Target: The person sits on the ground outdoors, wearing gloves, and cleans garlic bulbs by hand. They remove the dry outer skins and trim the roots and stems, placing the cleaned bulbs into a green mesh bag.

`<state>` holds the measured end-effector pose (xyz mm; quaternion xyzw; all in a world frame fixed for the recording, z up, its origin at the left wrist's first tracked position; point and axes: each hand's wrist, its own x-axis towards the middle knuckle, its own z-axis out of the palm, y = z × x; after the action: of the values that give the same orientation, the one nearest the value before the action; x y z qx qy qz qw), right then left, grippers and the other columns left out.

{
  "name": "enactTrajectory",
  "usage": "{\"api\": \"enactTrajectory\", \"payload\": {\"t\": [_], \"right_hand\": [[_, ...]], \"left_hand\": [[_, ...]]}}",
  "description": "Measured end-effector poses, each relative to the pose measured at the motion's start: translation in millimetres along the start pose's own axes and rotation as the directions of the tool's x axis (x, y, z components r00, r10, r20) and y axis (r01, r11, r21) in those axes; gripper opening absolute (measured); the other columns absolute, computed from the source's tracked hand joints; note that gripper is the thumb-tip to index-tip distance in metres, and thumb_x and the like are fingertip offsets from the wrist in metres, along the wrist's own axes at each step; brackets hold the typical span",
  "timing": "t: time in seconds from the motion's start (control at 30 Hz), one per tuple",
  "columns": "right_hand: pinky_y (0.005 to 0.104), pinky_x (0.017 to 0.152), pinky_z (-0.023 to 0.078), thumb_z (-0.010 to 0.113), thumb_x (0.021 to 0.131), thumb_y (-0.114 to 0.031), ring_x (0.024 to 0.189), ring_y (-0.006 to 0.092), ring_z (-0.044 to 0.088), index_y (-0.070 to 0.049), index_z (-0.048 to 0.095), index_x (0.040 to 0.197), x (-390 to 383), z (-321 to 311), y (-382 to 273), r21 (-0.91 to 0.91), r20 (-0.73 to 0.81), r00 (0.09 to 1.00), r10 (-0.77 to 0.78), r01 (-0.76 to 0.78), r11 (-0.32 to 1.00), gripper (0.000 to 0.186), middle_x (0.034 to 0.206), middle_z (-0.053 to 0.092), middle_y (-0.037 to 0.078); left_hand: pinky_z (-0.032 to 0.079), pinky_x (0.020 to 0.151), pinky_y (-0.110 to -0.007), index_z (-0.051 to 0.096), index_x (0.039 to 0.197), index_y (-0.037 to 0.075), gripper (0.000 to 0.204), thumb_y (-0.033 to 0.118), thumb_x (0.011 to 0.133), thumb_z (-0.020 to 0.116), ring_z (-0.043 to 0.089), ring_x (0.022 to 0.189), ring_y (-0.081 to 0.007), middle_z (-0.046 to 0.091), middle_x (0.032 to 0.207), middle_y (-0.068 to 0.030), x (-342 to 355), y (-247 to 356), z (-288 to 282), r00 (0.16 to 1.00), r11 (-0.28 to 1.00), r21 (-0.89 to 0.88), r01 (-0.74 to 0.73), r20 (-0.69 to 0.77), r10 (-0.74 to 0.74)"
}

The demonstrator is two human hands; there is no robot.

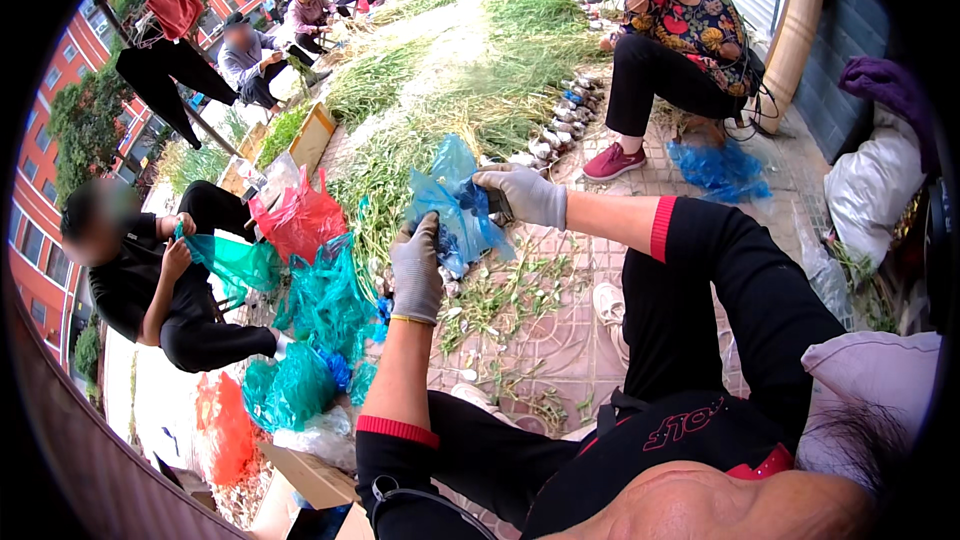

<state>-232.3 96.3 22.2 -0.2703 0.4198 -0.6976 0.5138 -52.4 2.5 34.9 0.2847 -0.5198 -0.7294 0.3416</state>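
Both my hands wear grey-white work gloves with dark fingertips. Between them a thin, crumpled blue plastic bag [448, 208] hangs in the air. My left hand [416, 270] pinches its lower left side with closed fingers. At its upper right edge, my right hand [524, 195] is closed on the film, thumb and fingers pressed together. Behind and below the bag lie long green garlic stalks [400, 155], partly hidden by it. A row of garlic bulbs [545, 145] runs away from beside my right hand.
At left, a seated person in black [150, 270] handles a green bag [240, 260]. Red [300, 215] and teal plastic bags [325, 300] lie piled nearby. A cardboard box [310, 485] stands lower left. Another person [690, 40] crouches ahead right, near a blue bag [715, 170].
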Motion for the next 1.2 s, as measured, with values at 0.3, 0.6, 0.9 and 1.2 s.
{"api": "enactTrajectory", "payload": {"t": [0.3, 0.6, 0.9, 1.2], "right_hand": [[0.0481, 0.092, 0.045, 0.043, 0.076, -0.08, 0.114, 0.0295, 0.053, -0.006, 0.035, 0.138, -3.1, -0.2, -8.0, 0.247, 0.256, 0.957, 0.139, -0.203, 0.947, 0.096, 0.127, 0.052, 0.015], [0.0472, 0.092, 0.049, 0.06, 0.077, -0.064, 0.107, 0.0275, 0.057, -0.006, 0.035, 0.137, -11.5, 11.4, 9.8, 0.17, 0.327, 0.925, 0.194, -0.259, 0.951, 0.087, 0.125, 0.053, 0.014], [0.0428, 0.079, 0.056, 0.061, 0.09, -0.02, 0.087, 0.0204, 0.066, -0.006, 0.063, 0.107, 9.2, 6.1, 18.2, 0.176, 0.088, 0.961, 0.261, -0.273, 0.946, 0.023, 0.098, 0.068, 0.008], [0.0451, 0.084, 0.055, 0.053, 0.093, -0.02, 0.09, 0.023, 0.067, -0.005, 0.06, 0.113, 11.2, -6.8, 16.3, 0.256, 0.065, 0.942, 0.331, -0.336, 0.907, 0.026, 0.104, 0.067, 0.011]], "left_hand": [[0.053, 0.06, -0.027, 0.061, 0.1, 0.002, 0.015, 0.01, 0.088, 0.063, 0.063, 0.069, -0.0136, 0.066, 0.087, -0.0052, -4.3, 5.9, -8.7, 1.0, 0.999, 0.033, -0.025, -0.017, 0.025], [0.058, 0.067, -0.034, 0.059, 0.101, -0.001, 0.014, 0.005, 0.089, 0.059, 0.066, 0.075, -0.0199, 0.065, 0.09, -0.0095, 3.2, 1.6, -15.9, 0.996, 0.962, -0.26, 0.082, 0.056, -0.07], [0.058, 0.069, -0.033, 0.063, 0.098, -0.002, 0.014, 0.009, 0.09, 0.059, 0.066, 0.075, -0.0196, 0.067, 0.089, -0.0102, 3.7, 1.5, -18.1, 0.988, 0.975, -0.167, 0.148, -0.015, -0.152], [0.057, 0.06, -0.031, 0.063, 0.102, 0.001, 0.02, 0.015, 0.089, 0.061, 0.065, 0.069, -0.0172, 0.066, 0.088, -0.0078, 3.4, 1.4, -22.5, 0.979, 0.976, -0.092, 0.199, -0.018, -0.201]]}}
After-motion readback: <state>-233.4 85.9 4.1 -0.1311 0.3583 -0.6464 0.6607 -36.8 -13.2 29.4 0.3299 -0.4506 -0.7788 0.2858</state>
